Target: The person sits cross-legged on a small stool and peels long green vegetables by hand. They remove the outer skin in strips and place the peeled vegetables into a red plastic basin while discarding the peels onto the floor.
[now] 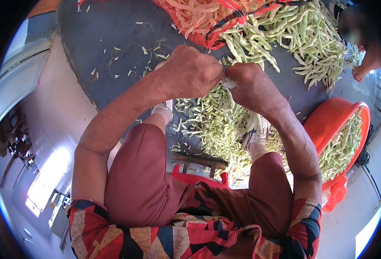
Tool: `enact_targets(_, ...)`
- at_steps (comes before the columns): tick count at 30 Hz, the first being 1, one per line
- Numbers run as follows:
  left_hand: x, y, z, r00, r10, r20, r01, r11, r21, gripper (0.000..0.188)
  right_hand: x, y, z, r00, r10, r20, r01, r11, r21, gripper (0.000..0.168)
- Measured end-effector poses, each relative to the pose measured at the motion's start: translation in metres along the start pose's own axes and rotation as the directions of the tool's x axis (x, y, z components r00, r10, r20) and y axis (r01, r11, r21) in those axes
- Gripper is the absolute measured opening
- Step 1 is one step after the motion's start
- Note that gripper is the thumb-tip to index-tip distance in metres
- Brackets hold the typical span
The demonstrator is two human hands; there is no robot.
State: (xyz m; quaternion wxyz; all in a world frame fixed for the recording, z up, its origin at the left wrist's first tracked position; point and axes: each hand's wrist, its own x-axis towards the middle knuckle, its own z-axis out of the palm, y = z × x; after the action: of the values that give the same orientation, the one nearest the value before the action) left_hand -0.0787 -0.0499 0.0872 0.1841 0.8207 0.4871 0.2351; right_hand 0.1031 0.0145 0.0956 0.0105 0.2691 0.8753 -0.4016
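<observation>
My left hand (195, 72) and my right hand (257, 85) meet in front of me, fingers curled and fingertips almost touching. Between them is a pale green bean (230, 83), partly covered by the fingers of my right hand. My left fingertips close at the bean's near end, and their grip is partly hidden. Below the hands, between my shoes, lies a heap of broken bean pieces (223, 126). Just beyond my hands, whole green beans (248, 45) spill over the dark floor from a red mesh sack (193, 19).
A larger pile of whole beans (307, 42) spreads at the upper right. To my right, an orange-red tub (323, 119) leans with beans inside. Another person's hand (360, 73) shows at the right edge. Bean scraps (116, 76) dot the floor on the left.
</observation>
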Motion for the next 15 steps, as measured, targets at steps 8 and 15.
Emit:
enact_targets(8,-0.009,-0.007,0.026,0.997,0.035,0.07,-0.047,0.983,0.18,0.011,0.01,0.007,0.015,0.968,0.174,0.18,-0.15,0.978,-0.142,0.019)
enact_targets(15,-0.008,-0.021,0.041,0.969,-0.247,0.033,0.246,0.929,-0.278,0.021,0.001,0.034,0.024,0.988,0.152,0.033,-0.155,0.98,0.121,0.028)
